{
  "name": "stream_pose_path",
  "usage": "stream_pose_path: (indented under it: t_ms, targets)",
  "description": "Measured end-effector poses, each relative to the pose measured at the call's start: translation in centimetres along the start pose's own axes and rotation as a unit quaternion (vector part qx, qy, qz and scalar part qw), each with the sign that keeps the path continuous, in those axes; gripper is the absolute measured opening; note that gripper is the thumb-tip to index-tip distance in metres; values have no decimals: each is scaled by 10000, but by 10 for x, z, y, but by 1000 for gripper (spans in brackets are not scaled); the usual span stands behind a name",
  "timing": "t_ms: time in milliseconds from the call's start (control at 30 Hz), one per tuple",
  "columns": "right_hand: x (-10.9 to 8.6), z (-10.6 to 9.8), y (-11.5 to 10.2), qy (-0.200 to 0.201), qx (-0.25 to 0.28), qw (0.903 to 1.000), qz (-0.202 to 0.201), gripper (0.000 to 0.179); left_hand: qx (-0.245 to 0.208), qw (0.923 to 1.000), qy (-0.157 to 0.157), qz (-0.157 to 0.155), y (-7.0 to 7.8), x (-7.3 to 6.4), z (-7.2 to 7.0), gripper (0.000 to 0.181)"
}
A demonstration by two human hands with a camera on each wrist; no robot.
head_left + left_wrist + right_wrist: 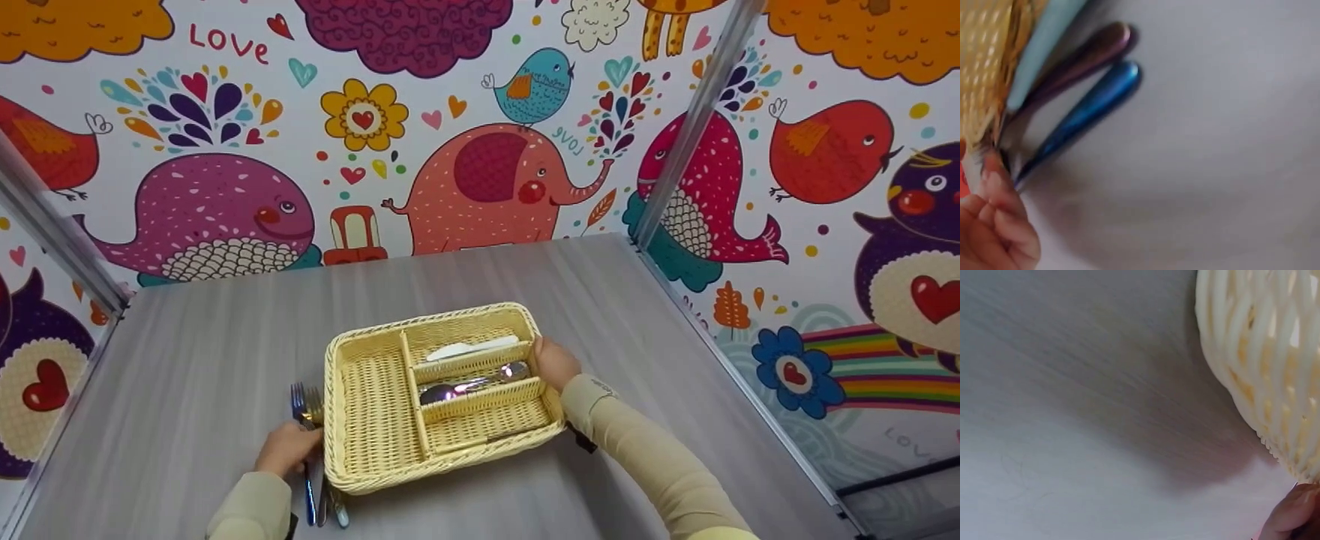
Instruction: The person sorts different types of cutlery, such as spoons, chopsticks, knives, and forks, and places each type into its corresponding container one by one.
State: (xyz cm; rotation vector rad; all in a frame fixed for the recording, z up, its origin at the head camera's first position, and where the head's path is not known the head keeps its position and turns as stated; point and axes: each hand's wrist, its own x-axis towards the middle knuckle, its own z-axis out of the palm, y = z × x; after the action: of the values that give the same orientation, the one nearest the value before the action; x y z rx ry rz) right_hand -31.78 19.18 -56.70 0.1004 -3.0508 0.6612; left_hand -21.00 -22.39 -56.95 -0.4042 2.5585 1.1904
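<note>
A pale yellow woven cutlery basket with a long left compartment and smaller right ones is in the middle of the head view. My right hand grips its right rim; in the right wrist view a thumb touches the weave. Beside the basket's left wall, my left hand pinches a bunch of forks, tines pointing away. In the left wrist view their blue handle, purplish handle and a light blue handle fan out. The fingers partly hide them, and that view is blurred.
Shiny spoons lie in the basket's middle right compartment, and a white utensil in the far right one. The grey table has cartoon-printed walls at the back and sides, with metal posts at the corners.
</note>
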Motion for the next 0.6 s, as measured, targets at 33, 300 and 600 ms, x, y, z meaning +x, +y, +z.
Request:
stream_pose_path:
  t_ms: [33, 300, 600]
  targets:
    - [-1, 0, -1, 19, 21, 10000, 7, 45, -14, 10000, -17, 9, 0, 0, 2, 32]
    - [-1, -5, -5, -63, 284, 9996, -16, 46, -16, 9997, 143, 184, -2, -2, 8, 31]
    - [-1, -4, -1, -11, 132, 9998, -123, 46, -129, 9996, 97, 221, -5, -1, 6, 29]
